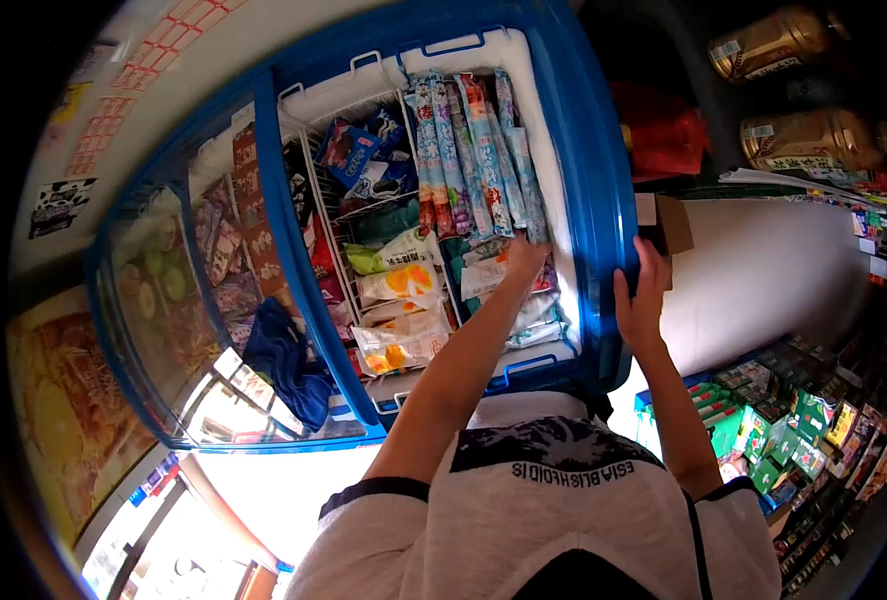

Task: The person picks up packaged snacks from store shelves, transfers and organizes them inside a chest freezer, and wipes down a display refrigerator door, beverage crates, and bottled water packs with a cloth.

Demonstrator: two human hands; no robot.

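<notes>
My left hand [527, 260] reaches down into the open end of a blue-rimmed chest freezer [604, 190]. It is at the lower ends of long, slim, blue and red ice-pop packets [484, 150], touching the packages there. Its fingers point down and are mostly hidden, so their grip does not show. Under and beside it lie white and teal wrapped packs [484, 275]. My right hand [646, 300] rests on the freezer's right rim, fingers and thumb apart. Left of the long packets, a white wire basket [336, 230] holds orange-and-white ice-cream packs [404, 285] and dark blue packs [354, 150].
A glass sliding lid [164, 330] covers the freezer's left part, with a dark blue cloth [286, 365] on it. Gold cans [809, 140] stand on a shelf at the upper right. Green boxes [794, 440] and small packs fill a display at lower right.
</notes>
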